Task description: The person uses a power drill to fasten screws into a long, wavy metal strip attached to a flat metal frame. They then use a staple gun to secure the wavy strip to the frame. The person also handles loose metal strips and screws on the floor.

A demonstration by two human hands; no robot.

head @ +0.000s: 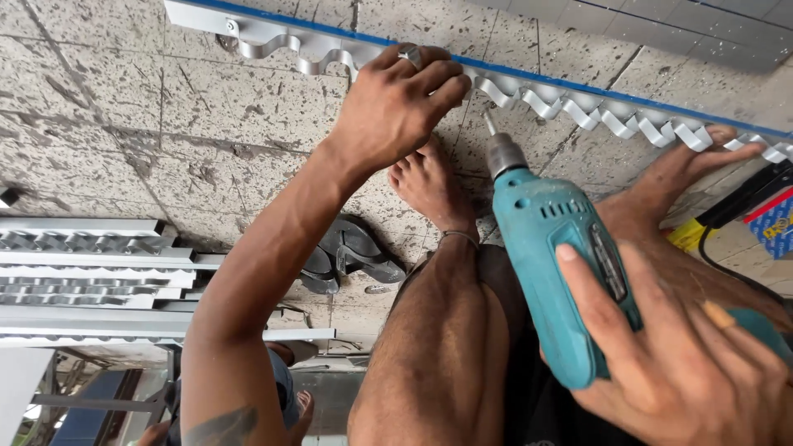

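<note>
Floor: speckled stone tiles fill the view, with bare feet planted on them.
Rail: long silver metal strip with a wavy scalloped edge and a blue line along its far side, lying on the floor; its long axis runs from upper left down to the right edge.
Stack: more silver profiles lie piled at the left, well apart from the hands.
Drill: teal power drill with a grey chuck and a short bit; its long axis runs from lower right to upper left, bit tip pointing at the rail, just beside the left fingers.
Right hand: right hand wraps the drill's rear body, fingers closed across its side, a black cord trailing off to the right.
Left hand: left hand presses down on the rail, fingers curled over its far edge, a ring on one finger.
Sandals: dark pair on the floor between the arm and the leg.
Foot: one bare foot rests against the rail at right.
</note>
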